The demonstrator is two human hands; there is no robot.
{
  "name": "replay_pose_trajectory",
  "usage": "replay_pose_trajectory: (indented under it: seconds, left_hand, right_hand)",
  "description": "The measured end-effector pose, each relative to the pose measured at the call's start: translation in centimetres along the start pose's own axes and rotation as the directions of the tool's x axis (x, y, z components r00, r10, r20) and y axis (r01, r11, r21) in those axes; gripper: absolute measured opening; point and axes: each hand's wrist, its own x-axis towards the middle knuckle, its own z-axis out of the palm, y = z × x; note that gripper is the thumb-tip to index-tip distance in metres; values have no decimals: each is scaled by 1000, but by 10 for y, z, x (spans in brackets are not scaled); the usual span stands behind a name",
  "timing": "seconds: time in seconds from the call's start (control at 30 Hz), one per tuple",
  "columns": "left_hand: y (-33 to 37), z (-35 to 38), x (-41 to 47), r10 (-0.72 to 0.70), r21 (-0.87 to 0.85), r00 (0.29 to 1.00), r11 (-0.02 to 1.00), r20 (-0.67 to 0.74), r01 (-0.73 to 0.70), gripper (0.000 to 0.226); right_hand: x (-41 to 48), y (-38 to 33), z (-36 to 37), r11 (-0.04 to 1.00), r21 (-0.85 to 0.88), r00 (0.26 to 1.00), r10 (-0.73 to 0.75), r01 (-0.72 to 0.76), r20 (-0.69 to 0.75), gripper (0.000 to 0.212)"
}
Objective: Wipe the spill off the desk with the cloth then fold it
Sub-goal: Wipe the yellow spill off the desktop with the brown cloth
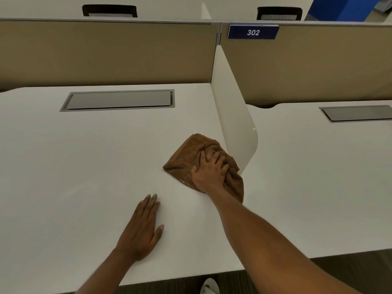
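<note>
A crumpled brown cloth [186,158] lies on the white desk [84,166], close to the white divider panel. My right hand [210,172] presses down on the cloth's right half, with its fingers bunched into the fabric. My left hand [142,230] rests flat on the bare desk nearer to me, palm down with the fingers together, holding nothing. A few pale specks show on the cloth's near edge. I cannot make out any spill on the desk surface.
A white divider panel [235,124] rises just right of the cloth and separates a second desk [318,177]. A grey cable hatch [118,100] is set into the desk at the back. Tan partition walls [106,54] stand behind, one with a blue 302 sign [253,32].
</note>
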Motion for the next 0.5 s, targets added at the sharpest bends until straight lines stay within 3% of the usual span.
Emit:
replay_pose_trajectory:
  seconds: [0.5]
  left_hand:
    - [11, -6, -3, 14, 102, 998, 995, 68, -21, 73]
  right_hand:
    - [-168, 55, 2, 999, 42, 994, -17, 13, 107, 74]
